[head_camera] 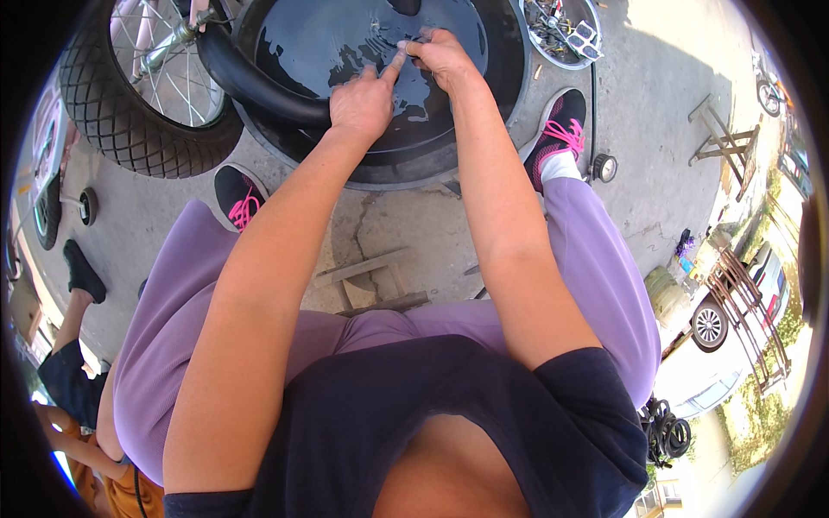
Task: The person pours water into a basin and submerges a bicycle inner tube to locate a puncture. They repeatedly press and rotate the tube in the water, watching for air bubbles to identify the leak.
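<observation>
A black bicycle inner tube (265, 97), puffed up with air, runs from the wheel at upper left into a round black tub (511, 84) of water (304, 45). My left hand (364, 102) is wrapped over the tube where it dips into the water. Its index finger reaches out to the thumb of my right hand (445, 59). The fingers of my right hand are curled at the water's surface, partly under it. Reflections and ripples hide what lies beneath them. Another dark curved piece, perhaps the same tube, shows at the tub's far side.
A bicycle wheel with a knobby tyre (152, 155) stands left of the tub. At upper right, a metal basin (563, 61) holds tools and small parts. A pressure gauge (605, 168) on a black hose lies by my shoe. Another person's foot (84, 272) is at left.
</observation>
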Demonstrator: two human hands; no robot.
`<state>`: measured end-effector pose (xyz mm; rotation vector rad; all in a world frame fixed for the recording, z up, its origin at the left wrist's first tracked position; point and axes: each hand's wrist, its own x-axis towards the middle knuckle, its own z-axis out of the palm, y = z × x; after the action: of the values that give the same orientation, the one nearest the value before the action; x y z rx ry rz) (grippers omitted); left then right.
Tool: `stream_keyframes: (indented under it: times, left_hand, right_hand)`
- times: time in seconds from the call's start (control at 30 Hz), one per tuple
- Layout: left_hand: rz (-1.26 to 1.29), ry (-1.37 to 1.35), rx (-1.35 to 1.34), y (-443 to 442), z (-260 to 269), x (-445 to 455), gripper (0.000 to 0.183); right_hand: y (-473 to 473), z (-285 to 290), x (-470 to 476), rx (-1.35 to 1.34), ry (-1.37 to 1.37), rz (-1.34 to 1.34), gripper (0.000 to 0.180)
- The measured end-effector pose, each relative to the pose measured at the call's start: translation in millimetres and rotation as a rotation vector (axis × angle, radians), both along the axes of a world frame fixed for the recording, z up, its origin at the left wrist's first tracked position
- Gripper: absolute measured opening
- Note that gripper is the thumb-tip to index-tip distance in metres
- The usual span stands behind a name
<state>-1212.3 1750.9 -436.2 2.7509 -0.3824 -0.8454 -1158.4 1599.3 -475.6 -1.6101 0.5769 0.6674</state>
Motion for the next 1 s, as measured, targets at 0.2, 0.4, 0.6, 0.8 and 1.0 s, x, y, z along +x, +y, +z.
stream_keyframes:
  times: [0.2,0.4,0.6,0.8,1.0]
  left_hand:
    - [0.022,-0.007,-0.015,0,1,-1,0.067]
    - [0.001,-0.002,0.008,-1,2,0,0.067]
    - [0.005,-0.043,0.016,-1,1,-2,0.067]
    - [-0.015,0.021,0.017,-1,-3,1,0.072]
    - [-0.004,-0.001,-0.003,-1,0,-1,0.070]
  right_hand:
    - [-8,-9,-4,0.122,0.043,-0.121,0.020]
    - [-10,-6,-1,0.313,0.108,-0.275,0.028]
    - [-3,0,-6,0.209,0.071,-0.314,0.026]
    - [-13,-11,-4,0.317,0.067,-0.209,0.051]
    - [-12,-12,-6,0.238,0.078,-0.281,0.053]
